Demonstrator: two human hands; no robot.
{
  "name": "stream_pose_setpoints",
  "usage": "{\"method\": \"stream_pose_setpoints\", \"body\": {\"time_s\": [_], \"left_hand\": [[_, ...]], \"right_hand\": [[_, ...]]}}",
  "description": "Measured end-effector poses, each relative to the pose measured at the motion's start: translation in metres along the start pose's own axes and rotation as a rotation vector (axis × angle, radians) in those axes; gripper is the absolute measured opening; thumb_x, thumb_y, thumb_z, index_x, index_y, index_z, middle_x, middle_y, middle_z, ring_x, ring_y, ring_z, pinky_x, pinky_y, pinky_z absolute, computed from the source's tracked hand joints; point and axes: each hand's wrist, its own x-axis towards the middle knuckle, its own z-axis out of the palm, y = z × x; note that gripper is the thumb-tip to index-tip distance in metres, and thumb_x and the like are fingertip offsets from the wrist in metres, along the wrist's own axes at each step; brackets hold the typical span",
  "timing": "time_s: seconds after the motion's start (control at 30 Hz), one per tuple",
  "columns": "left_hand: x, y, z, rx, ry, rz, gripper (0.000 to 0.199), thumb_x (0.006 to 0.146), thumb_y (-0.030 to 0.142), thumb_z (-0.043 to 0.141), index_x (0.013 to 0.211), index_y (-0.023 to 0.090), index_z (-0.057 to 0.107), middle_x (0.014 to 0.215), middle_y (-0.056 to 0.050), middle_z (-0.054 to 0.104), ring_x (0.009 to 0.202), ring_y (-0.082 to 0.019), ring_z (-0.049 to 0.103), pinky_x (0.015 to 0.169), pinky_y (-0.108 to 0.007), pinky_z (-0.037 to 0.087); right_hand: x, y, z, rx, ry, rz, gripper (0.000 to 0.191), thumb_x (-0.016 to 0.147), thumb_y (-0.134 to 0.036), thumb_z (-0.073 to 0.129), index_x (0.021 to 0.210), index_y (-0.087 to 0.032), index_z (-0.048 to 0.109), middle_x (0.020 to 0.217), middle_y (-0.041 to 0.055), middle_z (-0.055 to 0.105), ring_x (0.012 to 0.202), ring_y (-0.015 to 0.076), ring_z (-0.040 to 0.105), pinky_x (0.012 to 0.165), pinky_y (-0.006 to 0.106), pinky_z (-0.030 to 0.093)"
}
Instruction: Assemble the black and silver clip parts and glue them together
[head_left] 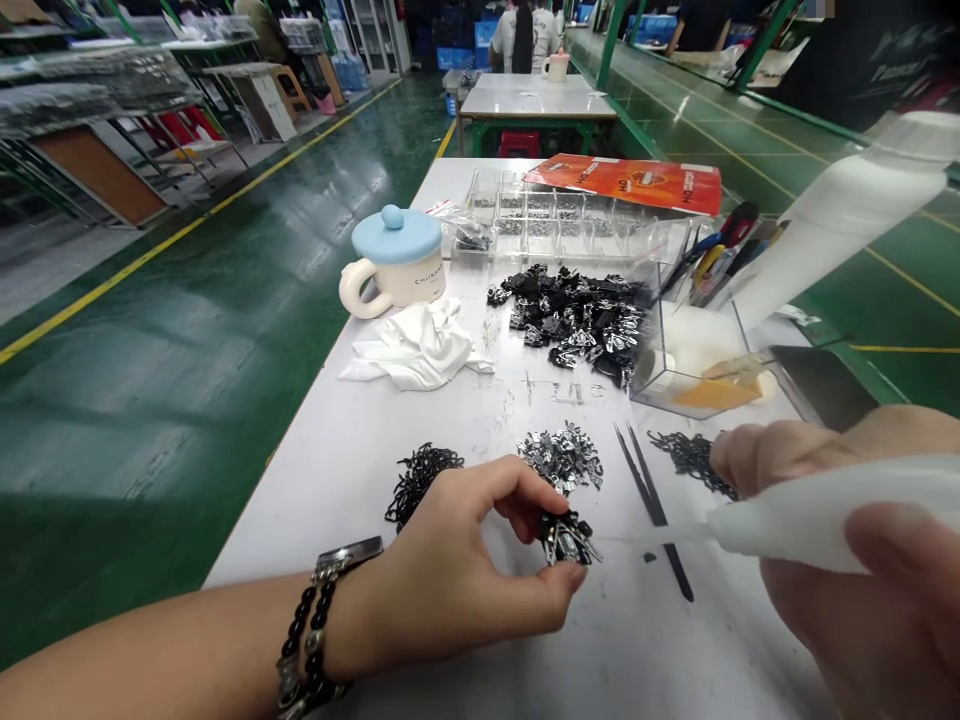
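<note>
My left hand (480, 550) pinches a small black and silver part (568, 538) between thumb and fingers, just above the white table (300, 520). My right hand (885, 560) is wrapped round a translucent white squeeze bottle (802, 512), whose thin nozzle points left toward that part without visibly touching anything I can make out. Black tweezers (652, 500) lie under the nozzle. Near my left hand are a pile of small silver pieces (566, 455) and a pile of black hook-like pieces (424, 480). Another black pile (690, 458) lies beside my right hand.
A lidded mug (409, 270) and a white cloth (420, 345) stand at the left. Farther back are a heap of black parts (577, 315), a clear divided tray (540, 235) and an orange packet (637, 182). A clear tool box (694, 370) and white bottle (825, 225) are right.
</note>
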Motion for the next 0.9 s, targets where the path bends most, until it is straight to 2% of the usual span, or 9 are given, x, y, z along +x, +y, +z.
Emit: {"method": "stream_pose_setpoints", "body": {"time_s": [0.1,0.2,0.5,0.63,0.77,0.9], "left_hand": [[0.0004,0.001,0.0,0.033,0.0,-0.005,0.026,0.067,0.028,0.069,0.088,0.018,0.059,0.078,0.0,0.061,0.071,-0.012,0.059,0.066,-0.024,0.049],[0.0007,0.0014,0.0,0.049,0.011,-0.004,0.025,0.067,0.027,0.069,0.088,0.018,0.06,0.077,0.001,0.061,0.069,-0.012,0.059,0.065,-0.023,0.049],[0.001,0.0012,0.0,0.067,0.021,0.013,0.025,0.066,0.026,0.07,0.088,0.018,0.06,0.074,0.001,0.061,0.068,-0.011,0.058,0.065,-0.023,0.049],[0.0006,0.001,0.0006,0.066,0.012,0.006,0.025,0.067,0.027,0.069,0.088,0.018,0.06,0.075,0.0,0.061,0.069,-0.012,0.059,0.065,-0.024,0.05],[0.0005,0.0013,0.0001,0.075,0.007,0.0,0.025,0.067,0.027,0.069,0.088,0.018,0.06,0.076,0.0,0.061,0.069,-0.013,0.059,0.064,-0.024,0.05],[0.0016,0.0014,-0.0004,0.08,0.004,0.022,0.025,0.067,0.027,0.069,0.088,0.018,0.06,0.075,0.0,0.061,0.068,-0.012,0.059,0.065,-0.023,0.05]], "right_hand": [[0.0033,0.0009,0.0014,-0.025,-0.049,0.023,0.017,0.072,-0.035,0.065,0.067,-0.023,0.055,0.066,0.0025,0.056,0.061,0.0155,0.052,0.044,0.024,0.038],[0.0046,-0.0003,0.0033,-0.087,-0.043,0.027,0.015,0.071,-0.038,0.067,0.068,-0.025,0.06,0.069,0.0025,0.061,0.059,0.0153,0.054,0.039,0.022,0.034],[0.0025,-0.0003,0.0043,-0.051,-0.089,0.093,0.015,0.072,-0.04,0.067,0.07,-0.027,0.06,0.068,-0.0002,0.06,0.051,0.0127,0.05,0.041,0.022,0.034],[0.0016,-0.0012,0.0038,-0.09,-0.111,0.066,0.01,0.073,-0.038,0.067,0.073,-0.029,0.062,0.068,-0.0009,0.06,0.048,0.0107,0.045,0.042,0.022,0.036],[0.0011,0.0002,0.0031,-0.082,-0.118,0.077,0.012,0.073,-0.04,0.066,0.074,-0.029,0.061,0.068,-0.0017,0.06,0.046,0.0102,0.045,0.04,0.023,0.033],[0.0009,0.0007,0.0034,-0.101,-0.119,0.076,0.014,0.074,-0.041,0.066,0.073,-0.028,0.06,0.069,-0.0017,0.06,0.048,0.0104,0.046,0.042,0.023,0.036]]}}
